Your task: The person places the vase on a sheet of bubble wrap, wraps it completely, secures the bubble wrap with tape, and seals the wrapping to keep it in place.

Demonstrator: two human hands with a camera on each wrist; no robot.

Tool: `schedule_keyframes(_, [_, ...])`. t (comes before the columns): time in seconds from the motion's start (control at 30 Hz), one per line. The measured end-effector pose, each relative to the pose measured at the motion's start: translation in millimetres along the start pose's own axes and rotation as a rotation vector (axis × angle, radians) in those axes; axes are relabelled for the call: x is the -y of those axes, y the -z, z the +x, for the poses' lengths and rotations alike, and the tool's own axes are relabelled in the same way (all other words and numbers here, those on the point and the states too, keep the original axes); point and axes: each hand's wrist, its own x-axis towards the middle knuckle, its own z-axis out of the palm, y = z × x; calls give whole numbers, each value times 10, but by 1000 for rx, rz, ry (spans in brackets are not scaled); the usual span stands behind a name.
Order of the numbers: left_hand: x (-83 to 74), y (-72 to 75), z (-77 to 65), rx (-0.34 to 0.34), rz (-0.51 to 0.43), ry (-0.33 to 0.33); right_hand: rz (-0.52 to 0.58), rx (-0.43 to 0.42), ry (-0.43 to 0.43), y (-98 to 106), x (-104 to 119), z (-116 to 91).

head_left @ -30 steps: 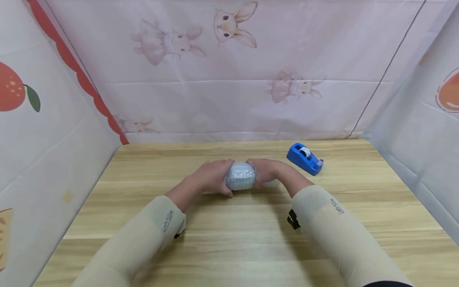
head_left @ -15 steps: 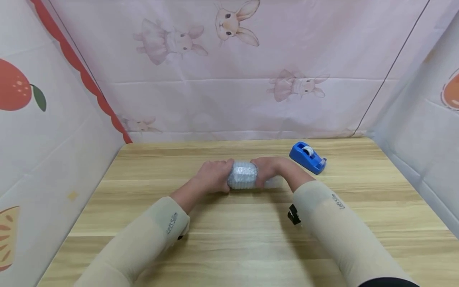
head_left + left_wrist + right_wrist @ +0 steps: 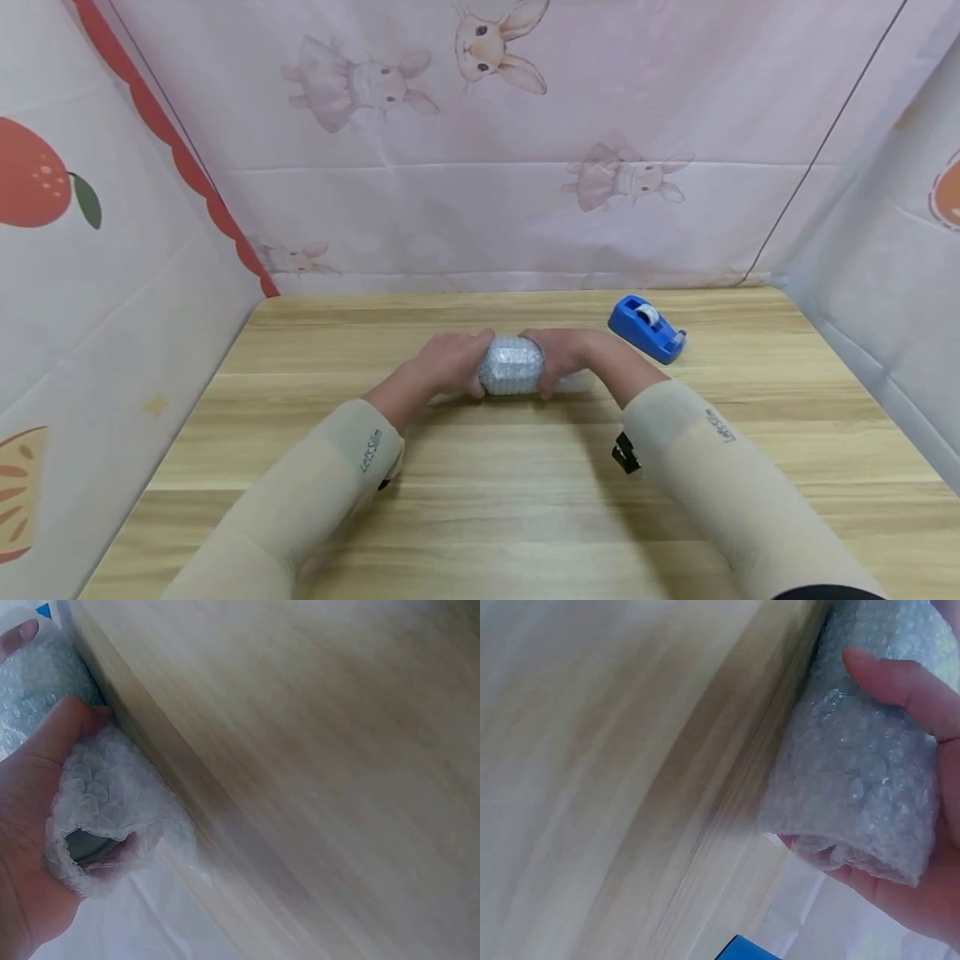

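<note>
A roll of bubble wrap (image 3: pixel 512 365) lies crosswise on the table, wound round something mostly hidden. My left hand (image 3: pixel 452 364) grips its left part, the thumb over the near side. Around its right part my right hand (image 3: pixel 561 357) is curled, thumb across the wrap. In the left wrist view the bubble wrap (image 3: pixel 112 787) has an open end, where a greenish round edge shows inside. The right wrist view shows the other end of the bubble wrap (image 3: pixel 855 780), with loose film folded into its opening and fingers beneath it.
A blue tape dispenser (image 3: pixel 647 329) with a roll of clear tape stands at the back right of the wooden table (image 3: pixel 480 500). Printed fabric walls (image 3: pixel 450 225) close off the back and both sides. Black straps (image 3: pixel 626 454) show at the wrists.
Both hands keep hold of the bubble wrap. The right fingers have shifted slightly round it, and the wrapped roll appears to have turned a little. The whole view has drifted slightly.
</note>
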Motion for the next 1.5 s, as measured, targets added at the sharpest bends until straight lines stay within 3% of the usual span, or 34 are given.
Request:
schedule_keyframes(0.13, [2,-6,18,1,6,2,-45,-72,9,-59,6,-59])
schedule_keyframes(0.37, [0,0,22,20,-14,16,-314,-249,-9,-216,113,-164])
schedule_keyframes(0.47, [-7,17,20,26,-24,31,-365,-295,17,-265,158,-199])
schedule_keyframes(0.93, [24,-2,37,30,-73,57,-223,-330,68,-307,103,-132])
schedule_keyframes(1.5, [-4,7,7,34,-59,80,-275,-340,47,-316,78,-119])
